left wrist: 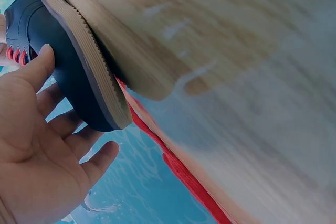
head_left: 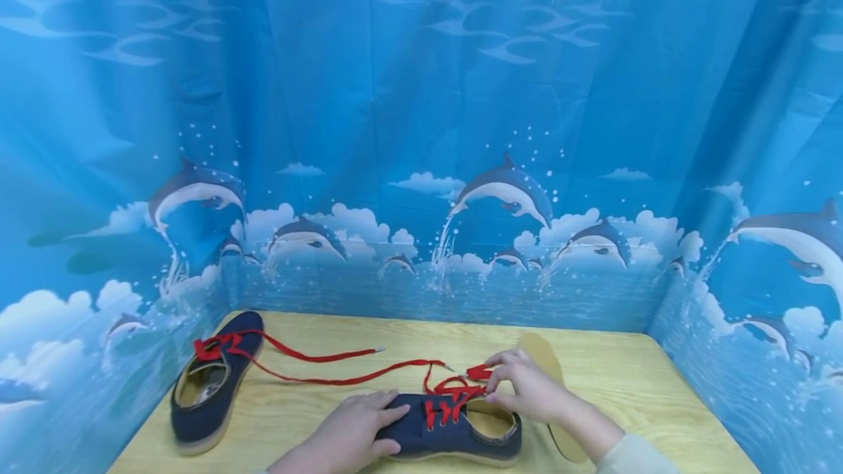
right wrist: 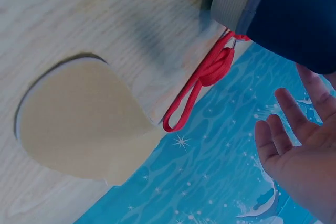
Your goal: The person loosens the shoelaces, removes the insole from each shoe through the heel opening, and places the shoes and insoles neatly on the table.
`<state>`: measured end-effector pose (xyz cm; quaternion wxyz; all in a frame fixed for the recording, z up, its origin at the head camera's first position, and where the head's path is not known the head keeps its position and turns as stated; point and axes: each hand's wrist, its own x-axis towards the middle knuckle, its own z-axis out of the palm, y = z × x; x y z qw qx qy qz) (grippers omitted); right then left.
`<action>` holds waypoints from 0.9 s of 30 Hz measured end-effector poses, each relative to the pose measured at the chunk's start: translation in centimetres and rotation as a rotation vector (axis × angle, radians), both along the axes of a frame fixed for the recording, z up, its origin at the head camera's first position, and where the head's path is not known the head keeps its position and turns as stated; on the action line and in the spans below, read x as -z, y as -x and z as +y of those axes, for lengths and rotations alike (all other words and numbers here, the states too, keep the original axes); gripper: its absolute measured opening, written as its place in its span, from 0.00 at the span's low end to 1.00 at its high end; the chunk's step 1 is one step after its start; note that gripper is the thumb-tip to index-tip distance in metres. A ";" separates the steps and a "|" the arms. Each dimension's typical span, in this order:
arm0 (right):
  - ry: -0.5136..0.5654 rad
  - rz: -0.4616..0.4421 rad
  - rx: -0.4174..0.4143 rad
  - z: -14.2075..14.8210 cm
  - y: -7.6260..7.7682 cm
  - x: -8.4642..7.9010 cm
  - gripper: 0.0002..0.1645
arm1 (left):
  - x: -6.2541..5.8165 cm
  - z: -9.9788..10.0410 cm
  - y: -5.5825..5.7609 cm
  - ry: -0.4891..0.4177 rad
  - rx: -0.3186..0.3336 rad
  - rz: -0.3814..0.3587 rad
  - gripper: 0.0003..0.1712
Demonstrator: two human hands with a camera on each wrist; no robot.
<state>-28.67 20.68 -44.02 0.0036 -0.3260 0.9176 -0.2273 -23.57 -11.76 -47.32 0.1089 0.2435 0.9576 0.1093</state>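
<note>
A navy shoe [head_left: 411, 423] with red laces lies sideways before me, toe to the left. My left hand [head_left: 352, 426] holds its toe, thumb on the near side and fingers over the far side; the left wrist view shows the thumb on the navy upper [left wrist: 58, 56]. My right hand [head_left: 527, 386] is at the shoe's opening, thumb and forefinger bent together at the red shoelace [head_left: 456, 388]. The right wrist view shows the other fingers [right wrist: 291, 111] loosely spread beyond the heel, the pinch hidden there. A loop of red lace [right wrist: 181, 114] lies past the shoe.
A tan insole [head_left: 543, 357] lies on the wooden table [head_left: 632, 386], partly under my right forearm in the head view. At the left stands a second navy shoe [head_left: 227, 393], its long red laces [head_left: 329, 380] trailing right. A blue dolphin-print curtain [head_left: 395, 130] surrounds the table's back and sides.
</note>
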 end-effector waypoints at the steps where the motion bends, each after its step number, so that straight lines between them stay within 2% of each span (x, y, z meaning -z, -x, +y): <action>1: 0.002 -0.005 0.001 0.0 0.0 0.1 0.06 | 0.0 0.0 0.0 0.001 -0.001 -0.002 0.33; 10: 0.008 0.000 0.004 -0.1 -0.2 0.6 0.07 | 0.1 -0.1 0.2 -0.003 -0.003 0.007 0.33; 15: -0.011 0.020 0.011 -0.2 -0.6 0.6 0.09 | 0.2 -0.4 0.6 -0.033 0.033 0.023 0.32; 20: -0.038 0.054 0.047 -0.3 -1.3 0.5 0.10 | 0.3 -0.8 1.4 -0.055 0.096 0.090 0.31; 27: -0.068 0.093 0.095 -0.4 -2.3 0.3 0.15 | 0.5 -0.9 3.1 -0.072 0.139 0.150 0.30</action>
